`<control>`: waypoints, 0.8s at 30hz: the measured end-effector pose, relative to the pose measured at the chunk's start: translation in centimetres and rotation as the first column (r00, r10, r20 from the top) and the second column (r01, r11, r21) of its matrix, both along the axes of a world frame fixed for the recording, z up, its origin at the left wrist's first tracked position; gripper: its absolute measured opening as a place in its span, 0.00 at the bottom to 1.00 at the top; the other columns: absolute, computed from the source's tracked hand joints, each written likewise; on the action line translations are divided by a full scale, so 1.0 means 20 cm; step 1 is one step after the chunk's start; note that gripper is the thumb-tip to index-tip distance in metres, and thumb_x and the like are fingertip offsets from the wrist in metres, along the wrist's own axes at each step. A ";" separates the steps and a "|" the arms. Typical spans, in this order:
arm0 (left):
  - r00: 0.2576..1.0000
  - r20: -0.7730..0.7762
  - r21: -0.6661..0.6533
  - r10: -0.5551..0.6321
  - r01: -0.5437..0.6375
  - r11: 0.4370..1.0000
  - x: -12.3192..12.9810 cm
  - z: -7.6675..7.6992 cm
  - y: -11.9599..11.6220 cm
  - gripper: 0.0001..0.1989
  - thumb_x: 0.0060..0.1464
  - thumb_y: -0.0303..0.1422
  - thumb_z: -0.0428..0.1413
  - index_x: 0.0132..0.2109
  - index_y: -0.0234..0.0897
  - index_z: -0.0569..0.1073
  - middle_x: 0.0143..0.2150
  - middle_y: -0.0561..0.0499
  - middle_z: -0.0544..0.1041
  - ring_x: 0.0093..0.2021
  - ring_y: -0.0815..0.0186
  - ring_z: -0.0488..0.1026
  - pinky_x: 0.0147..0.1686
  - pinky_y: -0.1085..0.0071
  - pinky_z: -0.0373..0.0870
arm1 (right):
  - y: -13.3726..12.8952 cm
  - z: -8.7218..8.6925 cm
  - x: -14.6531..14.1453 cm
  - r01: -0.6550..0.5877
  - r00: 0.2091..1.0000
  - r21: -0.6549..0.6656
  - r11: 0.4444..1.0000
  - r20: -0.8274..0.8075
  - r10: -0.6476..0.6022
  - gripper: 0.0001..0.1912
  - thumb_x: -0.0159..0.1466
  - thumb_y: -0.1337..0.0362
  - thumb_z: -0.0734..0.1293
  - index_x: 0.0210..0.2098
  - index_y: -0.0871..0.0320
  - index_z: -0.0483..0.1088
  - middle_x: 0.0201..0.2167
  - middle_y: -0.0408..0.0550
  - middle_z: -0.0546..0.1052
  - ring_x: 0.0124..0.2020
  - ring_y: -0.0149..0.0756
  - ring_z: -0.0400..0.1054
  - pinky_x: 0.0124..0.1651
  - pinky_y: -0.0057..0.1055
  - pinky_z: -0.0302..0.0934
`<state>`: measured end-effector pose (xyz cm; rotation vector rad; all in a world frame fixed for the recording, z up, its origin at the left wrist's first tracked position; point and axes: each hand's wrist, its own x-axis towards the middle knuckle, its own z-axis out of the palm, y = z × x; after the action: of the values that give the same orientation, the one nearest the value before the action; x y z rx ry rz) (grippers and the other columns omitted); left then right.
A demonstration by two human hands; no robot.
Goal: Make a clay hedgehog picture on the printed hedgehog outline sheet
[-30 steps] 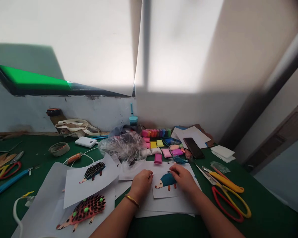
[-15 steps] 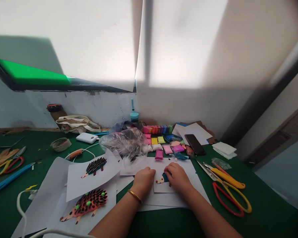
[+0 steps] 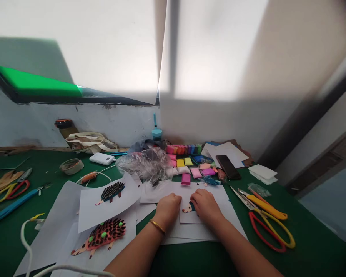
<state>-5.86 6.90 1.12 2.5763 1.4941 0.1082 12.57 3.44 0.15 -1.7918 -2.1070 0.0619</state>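
A small white sheet (image 3: pixel 187 218) carries a flat clay hedgehog (image 3: pixel 188 208) with a cream face, a brown nose and a blue body. Over that body curls my right hand (image 3: pixel 207 204), its fingers bunched and touching down on the clay; whatever its fingertips hold is hidden. My left hand (image 3: pixel 168 211), with a gold bangle on the wrist, is closed at the sheet's left edge. I cannot see what is inside its fingers. Larger white paper (image 3: pixel 196 233) lies underneath.
Colourful clay packets (image 3: pixel 187 171) and a crumpled plastic bag (image 3: pixel 147 165) lie behind my hands. On the right are a phone (image 3: pixel 228 167) and red-and-yellow scissors (image 3: pixel 272 231). Two finished hedgehog pictures, one black-spined (image 3: pixel 112 191), one pink (image 3: pixel 106 235), lie left.
The whole view has shifted slightly, with everything a little further right. My right hand covers a bit more of the hedgehog's body; my left hand stays at the sheet's edge.
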 end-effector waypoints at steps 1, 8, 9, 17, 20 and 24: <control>1.000 0.002 0.002 0.000 0.000 1.000 0.00 0.00 0.00 0.16 0.67 0.35 0.44 0.41 0.39 0.76 0.39 0.45 0.75 0.37 0.60 0.75 0.36 0.68 0.65 | 0.00 0.00 0.00 0.002 1.000 0.003 1.000 0.014 -0.002 0.07 0.65 0.69 0.65 0.35 0.54 0.75 0.37 0.47 0.75 0.42 0.39 0.66 0.44 0.34 0.52; 1.000 0.008 0.014 0.005 -0.005 1.000 0.00 -0.01 0.00 0.15 0.66 0.34 0.45 0.40 0.39 0.76 0.38 0.45 0.75 0.37 0.60 0.74 0.35 0.67 0.64 | 0.00 0.00 -0.01 -0.024 0.998 0.024 0.999 0.052 0.022 0.07 0.65 0.71 0.65 0.35 0.54 0.75 0.36 0.46 0.75 0.41 0.38 0.65 0.43 0.33 0.51; 1.000 0.008 0.014 0.005 -0.005 1.000 0.00 -0.01 0.00 0.15 0.66 0.34 0.45 0.40 0.39 0.76 0.38 0.45 0.75 0.37 0.60 0.74 0.35 0.67 0.64 | 0.01 0.00 -0.01 -0.028 0.998 0.027 0.999 0.054 0.027 0.07 0.64 0.71 0.66 0.35 0.55 0.75 0.36 0.46 0.75 0.41 0.38 0.65 0.43 0.33 0.51; 1.000 0.012 0.024 0.003 -0.004 1.000 0.00 -0.01 0.00 0.15 0.66 0.34 0.45 0.41 0.39 0.76 0.38 0.45 0.75 0.36 0.60 0.74 0.35 0.67 0.64 | 0.01 -0.02 0.01 -0.032 0.999 0.009 0.999 -0.025 0.033 0.09 0.66 0.70 0.64 0.37 0.54 0.77 0.37 0.47 0.75 0.42 0.39 0.66 0.44 0.33 0.54; 1.000 0.012 0.025 0.002 -0.002 1.000 0.00 0.00 0.00 0.15 0.66 0.34 0.45 0.41 0.39 0.76 0.38 0.45 0.75 0.36 0.60 0.74 0.33 0.68 0.63 | 0.01 -0.03 0.04 -0.042 0.994 -0.010 0.999 -0.098 0.041 0.11 0.66 0.70 0.62 0.42 0.54 0.76 0.39 0.47 0.75 0.44 0.39 0.67 0.46 0.33 0.55; 1.000 0.011 0.027 -0.001 0.000 1.000 0.00 0.00 0.00 0.14 0.66 0.34 0.46 0.40 0.39 0.76 0.37 0.45 0.75 0.35 0.61 0.75 0.32 0.68 0.63 | 0.00 -0.03 0.07 -0.026 0.986 -0.011 1.000 -0.163 0.024 0.11 0.66 0.68 0.63 0.43 0.54 0.76 0.40 0.47 0.75 0.45 0.39 0.66 0.48 0.34 0.55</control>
<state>-5.89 6.85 1.21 2.5932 1.4984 0.1429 14.05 3.52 -0.46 -1.7061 -2.0184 0.2214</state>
